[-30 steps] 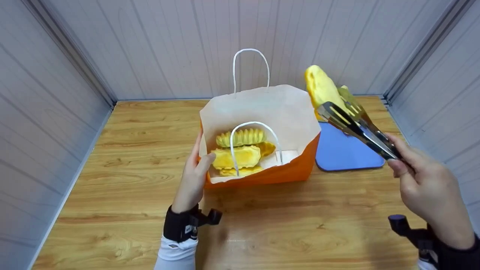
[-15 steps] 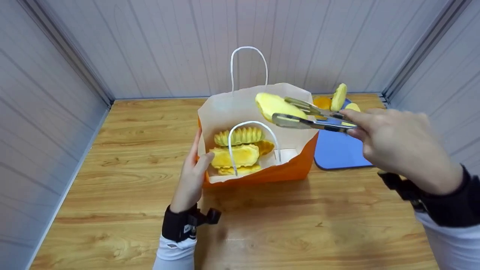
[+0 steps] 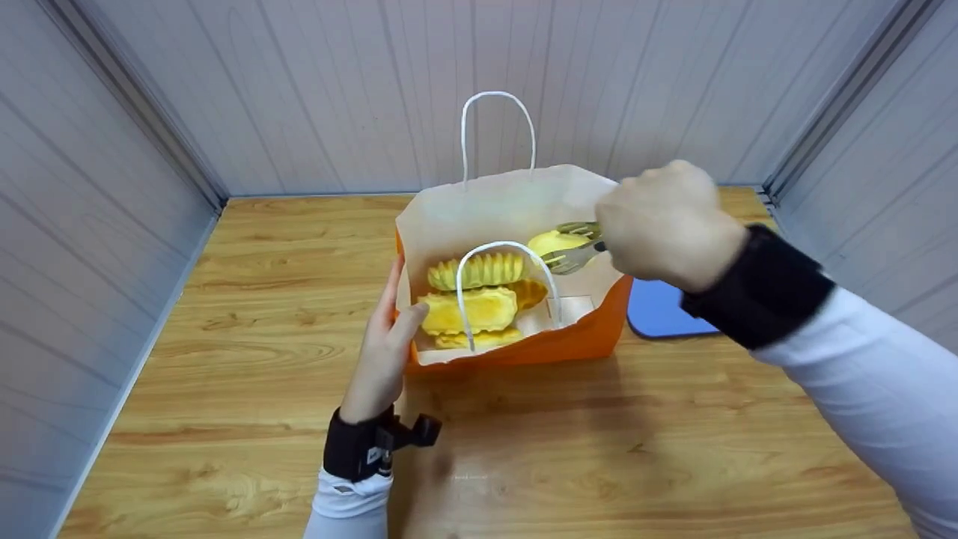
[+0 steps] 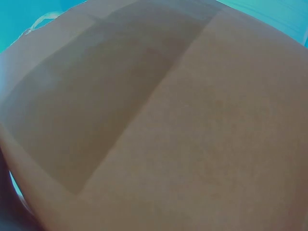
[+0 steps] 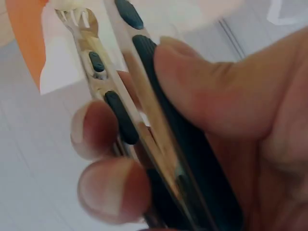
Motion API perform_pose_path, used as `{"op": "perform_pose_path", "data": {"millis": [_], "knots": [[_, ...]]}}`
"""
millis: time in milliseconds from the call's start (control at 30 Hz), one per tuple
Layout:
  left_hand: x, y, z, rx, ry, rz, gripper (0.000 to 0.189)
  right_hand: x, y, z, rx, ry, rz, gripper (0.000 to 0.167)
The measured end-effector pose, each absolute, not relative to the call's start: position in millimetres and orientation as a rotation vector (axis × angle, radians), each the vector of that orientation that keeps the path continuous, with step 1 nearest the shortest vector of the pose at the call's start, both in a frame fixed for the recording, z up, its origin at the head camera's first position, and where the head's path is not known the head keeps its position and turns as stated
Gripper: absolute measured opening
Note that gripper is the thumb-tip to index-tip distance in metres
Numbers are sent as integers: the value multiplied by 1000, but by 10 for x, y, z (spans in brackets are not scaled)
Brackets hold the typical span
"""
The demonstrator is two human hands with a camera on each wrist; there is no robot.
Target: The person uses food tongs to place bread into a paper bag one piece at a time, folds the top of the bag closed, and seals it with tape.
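Observation:
An open paper bag [image 3: 576, 348], orange outside and white inside, stands on the table. My left hand [image 3: 378, 359] grips its left side, thumb over the rim and fingers outside. In the left wrist view the bag's side panel [image 4: 202, 125] fills the frame. My right hand [image 3: 662, 224] is above the bag's right rim and holds metal tongs [image 3: 575, 258] with dark grips. Pinched in their tips inside the bag mouth is a pale yellow bread piece [image 3: 550, 243], partly hidden. On the bag's left side lie a ridged bread piece [image 3: 490, 271], a flat one [image 3: 479, 311] and a browner one [image 3: 531, 293].
Two white handles stand up from the bag; the front handle [image 3: 505, 244] arches across its mouth. A blue tray [image 3: 662, 311] lies to the right, partly behind my right arm. Panelled walls [image 3: 337, 97] enclose the wooden table [image 3: 292, 299].
My right hand has swung left from above the blue tray, carrying the bread in the tongs over the rim and down into the bag mouth. The left hand has stayed on the bag.

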State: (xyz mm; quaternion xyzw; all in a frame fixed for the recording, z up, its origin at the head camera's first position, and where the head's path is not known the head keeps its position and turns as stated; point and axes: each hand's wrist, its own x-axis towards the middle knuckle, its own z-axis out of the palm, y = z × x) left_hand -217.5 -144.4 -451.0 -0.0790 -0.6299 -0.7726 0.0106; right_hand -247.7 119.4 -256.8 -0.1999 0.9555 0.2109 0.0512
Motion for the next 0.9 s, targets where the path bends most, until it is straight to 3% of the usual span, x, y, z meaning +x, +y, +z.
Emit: {"op": "perform_pose_path", "data": {"millis": [400,900], "knots": [[-2169,-1429,-4509,-240,-1956,-2415,72,-2869,774,-2808,-556,2613,913,20],[-2183,-1425,-4526,-287,-1942,-2415,72,-2841,836,-2914,-540,2558,847,21]]}}
